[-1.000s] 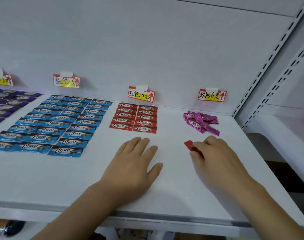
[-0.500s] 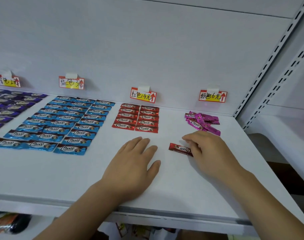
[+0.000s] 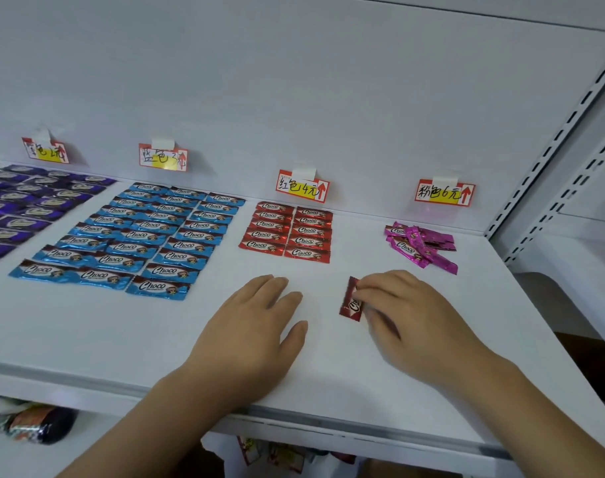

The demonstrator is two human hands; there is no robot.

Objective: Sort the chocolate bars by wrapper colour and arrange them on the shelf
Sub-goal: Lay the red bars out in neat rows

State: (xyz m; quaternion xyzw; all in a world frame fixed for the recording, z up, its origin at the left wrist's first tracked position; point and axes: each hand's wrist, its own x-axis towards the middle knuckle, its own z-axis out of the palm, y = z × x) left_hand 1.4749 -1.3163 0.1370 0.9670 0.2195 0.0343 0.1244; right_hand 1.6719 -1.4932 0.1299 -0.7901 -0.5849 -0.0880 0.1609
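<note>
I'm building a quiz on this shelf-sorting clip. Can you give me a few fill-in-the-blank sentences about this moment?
1. The right hand pinches a loose bar with a ____ wrapper.
2. The left hand lies ____ on the shelf, holding nothing.
3. The red bars are laid out in ____ columns.
4. The jumbled pile at the right is ____.

Missing words: red; flat; two; pink

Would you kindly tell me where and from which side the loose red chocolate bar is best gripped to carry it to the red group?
The loose red chocolate bar lies flat, long axis running away from the person. Pinch its long edges near the middle, coming from above on the right, where the right hand already holds it; the crimped ends look too thin to hold steady.
</note>
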